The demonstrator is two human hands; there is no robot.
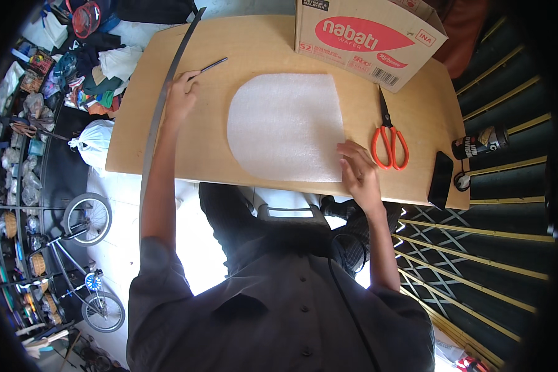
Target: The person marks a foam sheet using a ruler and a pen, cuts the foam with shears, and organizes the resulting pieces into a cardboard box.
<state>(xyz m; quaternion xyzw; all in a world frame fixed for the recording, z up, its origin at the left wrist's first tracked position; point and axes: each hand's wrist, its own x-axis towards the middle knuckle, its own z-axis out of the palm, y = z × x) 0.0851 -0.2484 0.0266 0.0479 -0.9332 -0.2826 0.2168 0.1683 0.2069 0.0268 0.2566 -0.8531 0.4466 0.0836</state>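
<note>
A white foam sheet (285, 127) with a rounded left side and a straight right edge lies flat on the wooden table (211, 146). My left hand (181, 99) is to the left of the sheet, thumb and forefinger closed on the near end of a dark pen (214, 64). Along that hand and forearm runs a long, thin, dark grey strip (178, 54); whether the hand touches it is unclear. At the sheet's lower right edge is my right hand (361, 177), fingers bent and apart, fingertips by the edge. Orange-handled scissors (389, 146) lie to its right, blades pointing away, slightly parted.
A printed cardboard box (366, 43) stands at the back right. Near the right edge are a black phone (440, 180) and a dark jar (480, 144). A folding metal gate (496, 211) borders the right. Left of the table are a bicycle (87, 263), a white bag (96, 144) and piled clothes.
</note>
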